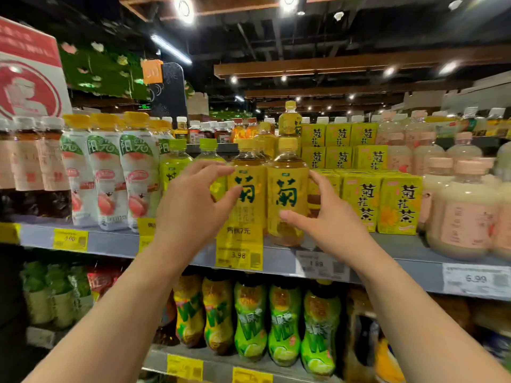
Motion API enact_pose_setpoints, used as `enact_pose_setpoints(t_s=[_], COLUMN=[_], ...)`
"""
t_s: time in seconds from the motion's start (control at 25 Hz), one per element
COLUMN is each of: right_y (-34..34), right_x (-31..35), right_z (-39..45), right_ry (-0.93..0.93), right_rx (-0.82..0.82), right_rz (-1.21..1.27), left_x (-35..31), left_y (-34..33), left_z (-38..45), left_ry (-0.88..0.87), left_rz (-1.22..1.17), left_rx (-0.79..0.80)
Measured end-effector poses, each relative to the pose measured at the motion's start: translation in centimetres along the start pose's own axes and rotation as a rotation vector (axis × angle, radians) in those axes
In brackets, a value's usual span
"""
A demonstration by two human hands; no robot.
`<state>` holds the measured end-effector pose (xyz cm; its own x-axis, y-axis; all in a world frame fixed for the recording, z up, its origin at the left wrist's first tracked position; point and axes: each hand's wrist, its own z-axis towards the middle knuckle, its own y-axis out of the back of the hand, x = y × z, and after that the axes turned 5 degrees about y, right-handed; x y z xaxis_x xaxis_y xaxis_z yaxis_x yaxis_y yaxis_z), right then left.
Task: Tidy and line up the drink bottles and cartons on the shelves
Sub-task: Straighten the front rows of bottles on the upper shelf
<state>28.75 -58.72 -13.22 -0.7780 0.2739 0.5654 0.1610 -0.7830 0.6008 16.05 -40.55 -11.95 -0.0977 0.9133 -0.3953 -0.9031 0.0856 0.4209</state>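
A long grey shelf runs under both hands, and a lower shelf sits further below them. Far to the left of the left hand stand tall white peach drink bottles with yellow caps, and past those some dark bottles. To the right of the right hand sit yellow tea cartons in a row, with more cartons stacked up behind them, and beyond them fat pale milky bottles. Under the arms, on the lower shelf, green and yellow lime drink bottles stand side by side. Right between the two hands are two yellow tea bottles at the front edge of the shelf. The left tea bottle has the left hand curled on its side, thumb at the front of the label and fingers bent over near the top. The right tea bottle has the right hand spread wide around it, thumb touching the low front and fingers reaching behind its right side. The two bottles touch each other. Behind them, one more tea bottle stands higher up. Just below the left hand hangs a yellow price tag, and a white price tag hangs below the right hand.
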Motion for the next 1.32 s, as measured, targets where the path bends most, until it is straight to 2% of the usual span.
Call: enact_pose_setpoints(t_s=[0.16, 0.32, 0.52, 0.68, 0.76, 0.92, 1.04, 1.12, 1.32], right_y=[-1.7, -2.0, -2.1, -2.0, -2.0, -1.9, -1.8, -1.6, -1.3], right_x=[0.7, 1.5, 2.1, 2.0, 2.2, 2.2, 2.2, 2.2, 2.7], right_z=[0.1, -0.1, -0.6, -0.6, -0.7, -0.7, -0.6, -0.4, -0.4], right_ry=[-0.069, -0.097, -0.121, -0.113, -0.117, -0.124, -0.128, -0.127, -0.152], right_rx=[-0.083, -0.079, -0.084, -0.084, -0.087, -0.075, -0.055, -0.047, -0.054], right_rz=[-0.026, -0.096, -0.107, -0.111, -0.12, -0.118, -0.14, -0.14, -0.066], left_x=[3.8, 7.7, 9.7, 9.0, 8.5, 7.8, 8.0, 8.0, 7.8], left_y=[0.9, 2.0, 2.2, 2.8, 3.0, 3.1, 3.6, 3.8, 3.8], left_z=[0.9, 1.6, 2.4, 4.6, 6.5, 9.1, 9.2, 8.9, 8.9], left_ry=[-0.011, 0.052, 0.113, 0.041, 0.037, 0.033, -0.054, -0.087, -0.079], left_rz=[-0.051, -0.082, 0.028, 0.123, 0.202, 0.404, 0.557, 0.662, 0.686], left_rx=[-0.001, -0.033, -0.002, 0.019, 0.071, 0.325, 0.481, 0.501, 0.482])
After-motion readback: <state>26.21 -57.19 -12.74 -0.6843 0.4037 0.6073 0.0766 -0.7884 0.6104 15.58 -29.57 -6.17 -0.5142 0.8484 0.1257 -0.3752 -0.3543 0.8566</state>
